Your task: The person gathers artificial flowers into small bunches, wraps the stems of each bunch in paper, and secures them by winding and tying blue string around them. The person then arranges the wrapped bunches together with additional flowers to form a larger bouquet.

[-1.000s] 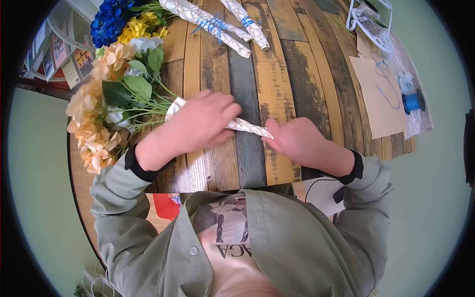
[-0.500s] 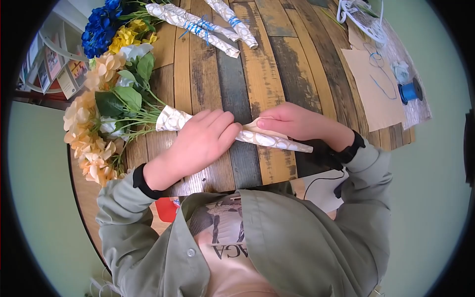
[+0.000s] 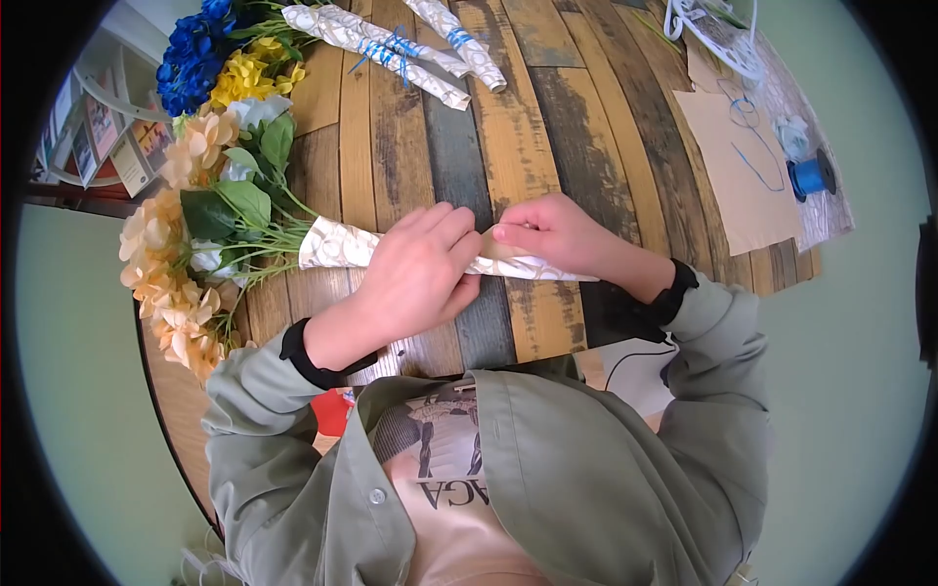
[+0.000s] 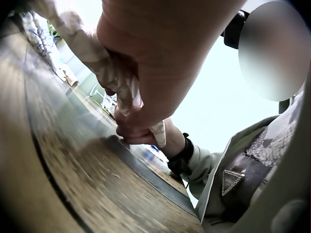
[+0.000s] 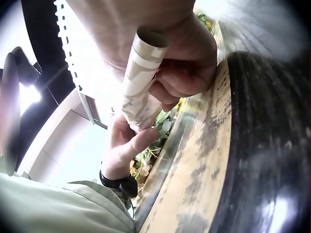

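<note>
A bouquet of peach artificial flowers (image 3: 161,249) with green leaves lies at the left of the table, its stems running into a patterned white paper wrap (image 3: 332,244). My left hand (image 3: 420,266) grips the wrap around its middle, fingers curled over the top. Close beside it, my right hand (image 3: 562,232) pinches the paper near the narrow end, thumb on a plain beige flap (image 3: 503,246). The right wrist view shows that end as a rolled paper tube (image 5: 138,73) with a hollow mouth, running past the right hand's curled fingers. The stems inside the paper are hidden.
Two wrapped bundles (image 3: 376,44) tied with blue ribbon lie at the back, beside blue flowers (image 3: 195,59) and yellow flowers (image 3: 254,73). At the right are brown paper (image 3: 738,176), a blue ribbon spool (image 3: 811,179) and a white wire rack (image 3: 718,44).
The right hand has moved from the wrap's tip onto its upper side, close to the left hand, lifting a paper flap. The left hand's grip has shifted slightly along the wrap.
</note>
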`<act>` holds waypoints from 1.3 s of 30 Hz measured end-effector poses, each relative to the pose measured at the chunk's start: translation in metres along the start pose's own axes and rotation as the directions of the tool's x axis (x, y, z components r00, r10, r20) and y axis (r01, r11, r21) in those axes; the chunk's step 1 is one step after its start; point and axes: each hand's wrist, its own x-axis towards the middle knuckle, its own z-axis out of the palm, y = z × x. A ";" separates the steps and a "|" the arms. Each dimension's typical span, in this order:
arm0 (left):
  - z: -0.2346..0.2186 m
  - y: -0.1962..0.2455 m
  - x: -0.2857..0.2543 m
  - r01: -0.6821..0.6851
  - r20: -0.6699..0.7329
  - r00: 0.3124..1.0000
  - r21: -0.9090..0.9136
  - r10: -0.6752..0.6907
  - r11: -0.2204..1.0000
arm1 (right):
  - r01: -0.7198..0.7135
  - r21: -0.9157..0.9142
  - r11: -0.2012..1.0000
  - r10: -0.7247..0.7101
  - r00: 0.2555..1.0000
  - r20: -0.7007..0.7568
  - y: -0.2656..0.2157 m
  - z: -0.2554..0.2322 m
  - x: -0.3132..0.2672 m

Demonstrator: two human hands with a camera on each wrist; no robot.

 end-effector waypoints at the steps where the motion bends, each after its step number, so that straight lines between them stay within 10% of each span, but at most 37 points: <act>1: 0.001 -0.001 0.000 -0.023 -0.012 1.000 -0.012 0.023 1.000 | -0.005 -0.038 0.999 0.005 1.000 -0.002 -0.003 -0.003 0.002; 6: -0.010 -0.004 0.007 0.083 0.009 0.996 -0.234 -0.084 0.969 | 0.076 -0.285 0.956 -0.092 0.995 -0.043 -0.020 -0.010 0.000; 8: -0.011 -0.005 0.007 0.168 0.027 0.985 -0.371 -0.171 0.913 | 0.410 -0.633 0.657 -0.560 0.827 -0.045 -0.016 -0.004 -0.002; 11: -0.009 -0.014 0.009 0.206 0.055 0.978 -0.423 -0.201 0.882 | 0.486 -0.823 0.294 -0.645 0.736 0.204 -0.042 0.001 -0.017; 14: -0.010 -0.020 0.006 0.113 0.138 0.989 -0.406 -0.061 0.907 | 0.511 -0.827 0.234 -0.637 0.723 0.267 -0.044 0.008 -0.028; 15: -0.009 -0.019 0.004 0.110 0.134 0.989 -0.407 -0.060 0.907 | 0.510 -0.828 0.231 -0.636 0.723 0.269 -0.047 0.004 -0.027; 17: -0.008 -0.018 0.002 0.038 0.111 0.994 -0.344 0.001 0.938 | 0.339 -0.405 0.849 -0.402 0.912 -0.079 -0.054 -0.012 -0.021; 19: -0.012 -0.014 0.003 0.038 0.107 0.994 -0.326 -0.003 0.945 | 0.229 -0.385 0.894 -0.293 0.949 -0.115 -0.048 -0.020 -0.016; 22: -0.012 -0.012 0.002 0.003 0.078 0.997 -0.278 0.019 0.960 | -0.273 -0.155 0.950 0.310 0.888 0.339 -0.049 -0.020 -0.017; 23: -0.012 -0.013 0.001 -0.018 0.062 0.997 -0.256 0.035 0.966 | -0.270 -0.159 0.949 0.310 0.889 0.337 -0.045 -0.020 -0.018; 25: -0.013 -0.013 0.002 -0.009 0.058 0.998 -0.261 0.025 0.965 | 0.175 -0.278 0.945 -0.096 0.956 0.277 -0.030 -0.016 -0.020; 28: -0.017 -0.015 0.005 0.061 0.096 0.995 -0.328 -0.031 0.943 | 0.234 -0.734 0.638 -0.200 0.970 0.135 -0.030 -0.001 -0.027; 32: -0.024 -0.018 0.016 0.095 0.139 0.990 -0.507 -0.028 0.856 | 0.181 -0.829 0.529 -0.163 0.980 0.111 -0.033 0.008 -0.030; 34: -0.023 -0.017 0.021 0.104 0.186 0.982 -0.436 -0.023 0.894 | 0.310 -0.853 0.421 -0.390 0.910 0.138 -0.026 0.010 -0.032; 39: -0.019 -0.004 0.023 0.054 0.092 0.995 -0.279 -0.030 0.959 | 0.270 -0.785 0.557 -0.257 0.955 0.147 -0.043 -0.007 -0.040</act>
